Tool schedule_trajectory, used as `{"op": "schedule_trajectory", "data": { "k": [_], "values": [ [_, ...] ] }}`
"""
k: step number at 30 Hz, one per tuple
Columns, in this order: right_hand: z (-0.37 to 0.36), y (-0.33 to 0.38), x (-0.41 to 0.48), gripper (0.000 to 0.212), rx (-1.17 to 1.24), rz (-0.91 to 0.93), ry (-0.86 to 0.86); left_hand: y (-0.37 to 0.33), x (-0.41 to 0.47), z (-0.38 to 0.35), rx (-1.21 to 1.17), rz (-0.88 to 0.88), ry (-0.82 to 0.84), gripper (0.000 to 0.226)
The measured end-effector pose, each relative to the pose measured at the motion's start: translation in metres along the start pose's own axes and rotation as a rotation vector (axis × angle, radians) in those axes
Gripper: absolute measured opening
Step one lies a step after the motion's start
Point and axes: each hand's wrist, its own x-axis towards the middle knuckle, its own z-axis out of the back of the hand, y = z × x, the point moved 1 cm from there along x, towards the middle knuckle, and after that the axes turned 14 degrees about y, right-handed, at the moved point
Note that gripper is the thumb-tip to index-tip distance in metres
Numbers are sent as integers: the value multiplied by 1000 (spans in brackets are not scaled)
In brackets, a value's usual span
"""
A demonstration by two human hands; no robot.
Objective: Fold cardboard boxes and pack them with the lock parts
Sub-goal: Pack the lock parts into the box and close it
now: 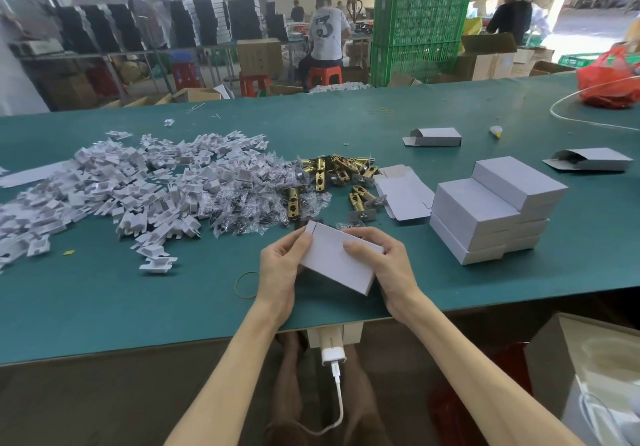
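Latches lie between insert pile left, stacked boxes right.

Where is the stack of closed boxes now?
Head view: the stack sits on the green table, right of the right hand, beside the flat blanks.

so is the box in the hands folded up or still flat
Folded up: the box shows a broad face and a side wall, gripped by the left hand and right hand. Contents cannot be told.

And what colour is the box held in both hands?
The box is plain white; head view.
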Motion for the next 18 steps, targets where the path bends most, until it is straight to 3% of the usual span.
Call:
{"op": "schedule_trajectory", "data": {
  "k": [18],
  "values": [
    [0,-1,-1,23,-18,5,36,-1,-1,0,20,-13,-38,21]
  ]
}}
